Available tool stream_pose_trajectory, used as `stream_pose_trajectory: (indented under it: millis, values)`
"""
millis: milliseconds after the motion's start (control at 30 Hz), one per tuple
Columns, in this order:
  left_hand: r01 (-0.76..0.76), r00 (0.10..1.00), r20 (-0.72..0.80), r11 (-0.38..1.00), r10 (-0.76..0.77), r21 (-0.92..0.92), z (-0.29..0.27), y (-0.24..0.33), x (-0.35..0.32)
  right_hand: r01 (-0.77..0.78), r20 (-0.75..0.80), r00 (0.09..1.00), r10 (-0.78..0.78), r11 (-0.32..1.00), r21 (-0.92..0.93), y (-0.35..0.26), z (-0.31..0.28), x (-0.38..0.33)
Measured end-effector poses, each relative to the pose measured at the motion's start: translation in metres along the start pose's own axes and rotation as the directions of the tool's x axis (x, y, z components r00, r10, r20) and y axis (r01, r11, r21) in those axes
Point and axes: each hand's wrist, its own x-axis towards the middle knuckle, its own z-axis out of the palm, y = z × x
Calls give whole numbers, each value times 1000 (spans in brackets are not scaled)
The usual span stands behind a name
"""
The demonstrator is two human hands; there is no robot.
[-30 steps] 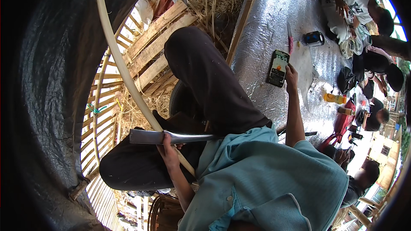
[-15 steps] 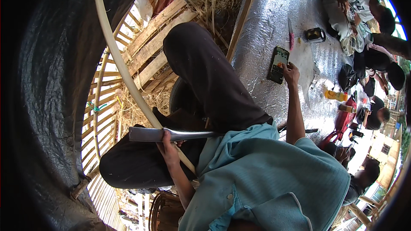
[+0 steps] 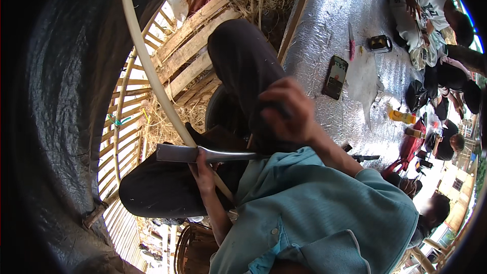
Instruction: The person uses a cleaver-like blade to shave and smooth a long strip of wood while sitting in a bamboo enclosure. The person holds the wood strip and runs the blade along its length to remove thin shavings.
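Observation:
My left hand [image 3: 204, 171] is closed where a broad metal blade [image 3: 175, 153] crosses a long pale strip [image 3: 161, 94], apparently of bamboo or wood. The blade lies across my lap, its wide end to the left and its narrower part running to my shirt. From my lap the strip curves up to the upper left. My right hand [image 3: 294, 114] is raised above my knee, fingers curled and smeared by motion; a dark patch shows among them, and whether it is something held is unclear. A smartphone [image 3: 335, 77] lies beyond it on the silvery sheet, screen lit.
On the silvery sheet [image 3: 314, 45] lie a pink-handled knife [image 3: 351, 43], a black case [image 3: 379, 43] and a yellow-labelled bottle [image 3: 402, 116]. Other people [image 3: 431, 25] sit along the right. Wooden slats [image 3: 187, 61] and straw border my left side, beside a dark tarp [image 3: 61, 106].
My right hand has left the smartphone and swung left over my knee. The phone's screen picture has changed. My left hand keeps its hold on the blade and strip.

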Motion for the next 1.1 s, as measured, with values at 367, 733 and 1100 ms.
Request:
stream_pose_trajectory:
  millis: [367,733,1100]
  values:
    - [-99,992,98,968,78,231,-2,1,1,-397,689,710,146,890,222,-13,110,-62]
    - [-370,808,473,927,352,-58,7,1,5,-246,658,715,235,966,-79,-12,93,-21]
    - [-259,875,441,963,201,75,-3,-5,9,11,514,851,105,976,-217,26,103,49]
